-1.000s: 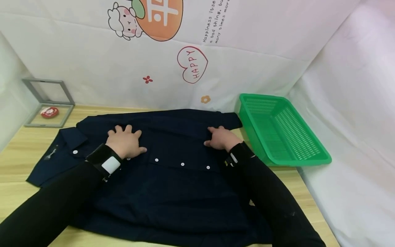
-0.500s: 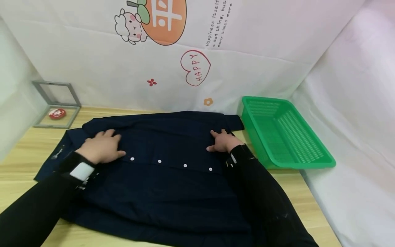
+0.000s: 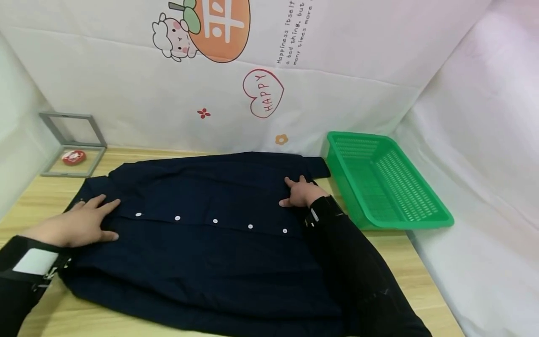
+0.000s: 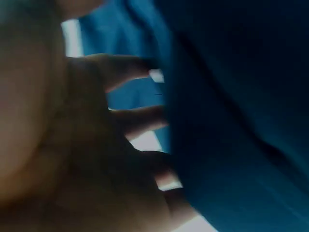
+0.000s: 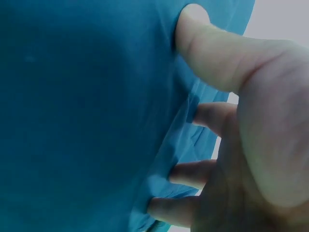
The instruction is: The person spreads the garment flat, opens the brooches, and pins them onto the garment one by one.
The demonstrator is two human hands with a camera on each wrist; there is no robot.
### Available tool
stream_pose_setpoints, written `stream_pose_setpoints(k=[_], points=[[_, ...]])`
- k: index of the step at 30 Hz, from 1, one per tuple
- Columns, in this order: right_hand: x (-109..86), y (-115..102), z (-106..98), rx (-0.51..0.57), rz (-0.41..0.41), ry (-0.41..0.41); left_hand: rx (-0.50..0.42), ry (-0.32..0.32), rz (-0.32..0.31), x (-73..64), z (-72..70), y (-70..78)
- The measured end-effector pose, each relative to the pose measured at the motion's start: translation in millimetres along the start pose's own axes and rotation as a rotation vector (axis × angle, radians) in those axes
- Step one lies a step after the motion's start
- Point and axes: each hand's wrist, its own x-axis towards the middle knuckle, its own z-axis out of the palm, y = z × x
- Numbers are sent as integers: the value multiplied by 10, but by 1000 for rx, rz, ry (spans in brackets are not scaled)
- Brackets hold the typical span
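A dark navy button-up shirt lies spread on the table, its collar end to the left and a row of white buttons running across the middle. My left hand rests on the collar end with fingers spread; in the left wrist view its fingers touch the cloth, which looks blue there. Toward the other end, my right hand presses on the shirt near its hem. The right wrist view shows the thumb and fingertips against the fabric, straight and apart. Part of the collar is hidden under the left hand.
A green plastic basket stands at the right, close to the shirt's upper right corner. At the back left is an open grey frame-like case with a red-and-white round item in it. A white printed cloth hangs behind the table.
My left hand has slid left along the shirt from its middle to the collar end, uncovering more buttons. The right hand has stayed in nearly the same place.
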Motion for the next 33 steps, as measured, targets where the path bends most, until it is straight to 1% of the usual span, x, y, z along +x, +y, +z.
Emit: stream_pose_setpoints(k=[1, 5, 7, 9, 11, 12, 13, 14, 15, 17, 19, 20, 21, 22, 23, 24, 25, 26, 27, 28, 29, 31, 33], points=[[11, 5, 10, 10, -4, 1, -7, -17, -1, -11, 20, -27], [36, 50, 43, 53, -22, 30, -28, -4, -15, -12, 21, -113], [22, 72, 47, 51, -38, 67, -22, 5, -23, 5, 10, -135], [-34, 89, 48, 17, -68, 116, -4, 23, -43, 6, 17, -125], [-153, 91, 44, -23, -118, 173, 37, 77, -56, -31, 55, -81], [-243, 85, 48, -44, -154, 200, 62, 117, -57, -65, 79, -41], [-358, 71, 51, -61, -195, 222, 93, 173, -45, -105, 108, 12], [-484, 57, 69, -74, -246, 248, 127, 221, -38, -151, 136, 86], [-623, 40, 96, -81, -304, 273, 163, 284, -14, -205, 164, 168], [-923, 10, 191, -94, -422, 307, 201, 403, 62, -317, 221, 363], [-1211, 0, 343, -104, -555, 330, 187, 505, 181, -437, 278, 563], [-1342, 7, 433, -95, -622, 330, 162, 535, 249, -497, 309, 654], [-1466, 16, 521, -78, -686, 312, 133, 568, 336, -552, 345, 728], [-1579, 30, 609, -59, -742, 284, 93, 573, 412, -601, 379, 791], [-1680, 47, 695, -41, -795, 252, 55, 565, 486, -644, 413, 843], [-1767, 65, 774, -27, -840, 216, 21, 538, 550, -677, 445, 883], [-1844, 84, 848, -23, -865, 181, -1, 497, 590, -703, 476, 909], [-1904, 101, 914, -28, -876, 154, -7, 461, 611, -719, 508, 922], [-1946, 115, 975, -42, -871, 135, -4, 422, 608, -725, 531, 930], [-1972, 129, 1030, -56, -856, 128, 9, 394, 591, -725, 551, 929], [-1984, 142, 1076, -68, -838, 130, 31, 378, 566, -717, 571, 924], [-1972, 175, 1146, -67, -804, 153, 92, 383, 506, -682, 594, 899], [-1937, 213, 1167, -1, -788, 177, 150, 414, 450, -632, 596, 874]])
